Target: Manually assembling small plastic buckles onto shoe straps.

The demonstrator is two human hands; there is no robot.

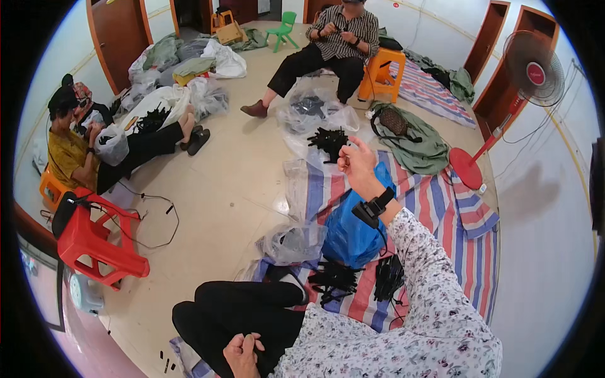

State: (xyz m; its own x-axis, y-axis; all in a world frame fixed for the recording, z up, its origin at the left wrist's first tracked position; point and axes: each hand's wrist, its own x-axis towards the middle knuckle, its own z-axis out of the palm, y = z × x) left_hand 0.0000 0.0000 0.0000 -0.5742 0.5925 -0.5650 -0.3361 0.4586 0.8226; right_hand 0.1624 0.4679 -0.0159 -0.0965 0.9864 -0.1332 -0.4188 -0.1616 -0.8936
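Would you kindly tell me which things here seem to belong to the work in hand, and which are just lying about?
Likely the work:
- pile of thin black strips
- blue plastic bag

Apparently just about:
- red plastic stool
- small green plastic chair
- red-based standing fan

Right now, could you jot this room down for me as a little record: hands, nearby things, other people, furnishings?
left hand: by the black trousers, fingers curled; no held item visible
right hand: raised, fingers bent; too small to tell whether it holds anything
right wrist: black strapped device
nearby: blue plastic bag, clear plastic bag, striped sheet
other people: person in yellow top, person in striped shirt, both seated
furnishings: red stool, pedestal fan
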